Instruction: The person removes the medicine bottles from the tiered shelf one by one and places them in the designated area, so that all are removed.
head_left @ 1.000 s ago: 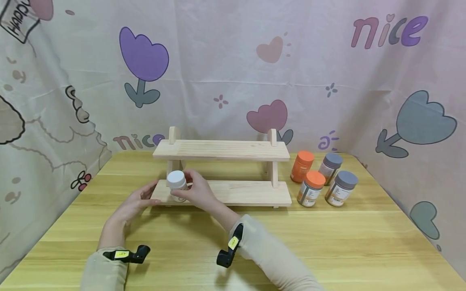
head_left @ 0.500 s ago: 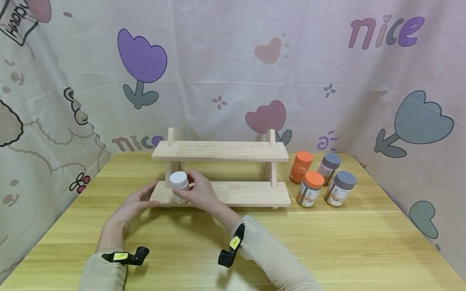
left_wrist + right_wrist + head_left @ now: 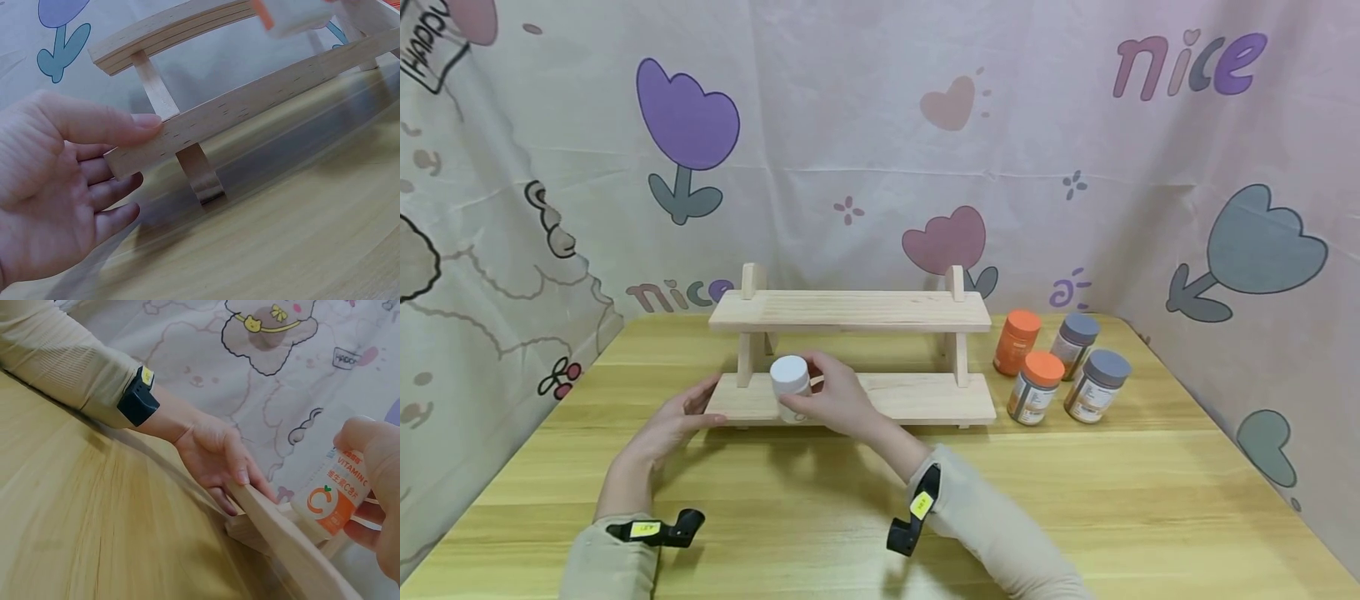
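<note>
1. The white-lidded bottle (image 3: 791,385) stands upright on the lower board of the wooden shelf (image 3: 850,310), toward its left end. In the head view only its round lid and a strip of body show; the rest is behind the fingers. The right wrist view shows a white label with an orange fruit mark and "VITAMIN C" print.
2. The right hand (image 3: 838,402) is curled round the bottle from the 3 o'clock side, thumb in front and fingers behind. Its palm is hidden from the head camera.
3. The left hand (image 3: 673,423) lies with its fingers relaxed and nearly straight. Its thumb rests on top of the lower board's left end and its fingers lie beneath the edge, at 9 o'clock from the bottle.
4. The shelf is pale, unpainted wood with two flat boards on slim uprights with rounded tops. In the left wrist view its far end is cut off.
5. At 3 o'clock from the shelf, four jars (image 3: 1051,367) stand on the yellow wood-grain table (image 3: 1075,500), two with orange lids and two with grey. Their labels are too small to read.
6. Printed cloth (image 3: 880,150) with tulips hangs behind.
</note>
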The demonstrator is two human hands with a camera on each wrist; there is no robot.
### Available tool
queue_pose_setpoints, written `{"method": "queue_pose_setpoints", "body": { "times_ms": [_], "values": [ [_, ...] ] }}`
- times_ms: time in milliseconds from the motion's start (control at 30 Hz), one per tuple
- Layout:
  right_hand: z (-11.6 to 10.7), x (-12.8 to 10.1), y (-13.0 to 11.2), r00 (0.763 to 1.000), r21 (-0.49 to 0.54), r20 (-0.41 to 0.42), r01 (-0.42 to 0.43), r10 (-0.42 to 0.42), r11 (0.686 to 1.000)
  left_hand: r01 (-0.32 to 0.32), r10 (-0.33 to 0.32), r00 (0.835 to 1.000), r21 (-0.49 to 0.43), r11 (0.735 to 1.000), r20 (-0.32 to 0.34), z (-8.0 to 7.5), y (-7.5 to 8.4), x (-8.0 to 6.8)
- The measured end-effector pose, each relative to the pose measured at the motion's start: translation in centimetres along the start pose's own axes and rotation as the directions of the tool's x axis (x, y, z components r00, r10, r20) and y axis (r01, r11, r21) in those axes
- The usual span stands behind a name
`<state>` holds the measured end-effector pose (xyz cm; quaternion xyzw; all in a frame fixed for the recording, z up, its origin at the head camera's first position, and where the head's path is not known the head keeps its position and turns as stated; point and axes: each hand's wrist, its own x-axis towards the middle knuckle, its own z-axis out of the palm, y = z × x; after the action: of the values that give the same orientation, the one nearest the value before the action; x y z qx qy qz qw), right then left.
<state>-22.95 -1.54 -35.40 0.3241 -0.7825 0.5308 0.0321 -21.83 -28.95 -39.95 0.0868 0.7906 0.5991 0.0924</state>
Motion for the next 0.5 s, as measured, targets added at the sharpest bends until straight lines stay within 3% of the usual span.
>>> {"method": "queue_pose_setpoints", "body": {
  "times_ms": [267, 500],
  "values": [
    [-2.9, -1.9, -0.1, 1.0, -0.043, 0.026, 0.012, -0.011, 0.999, -0.003, 0.003, 1.0, 0.006, 1.0, 0.014, -0.1, -0.1, 0.1],
    [-5.5, -3.8, 0.1, 1.0, -0.069, -0.002, -0.022, 0.022, 0.997, -0.011, 0.011, 1.0, 0.001, 1.0, 0.024, -0.1, 0.0, 0.1]
  ]
}}
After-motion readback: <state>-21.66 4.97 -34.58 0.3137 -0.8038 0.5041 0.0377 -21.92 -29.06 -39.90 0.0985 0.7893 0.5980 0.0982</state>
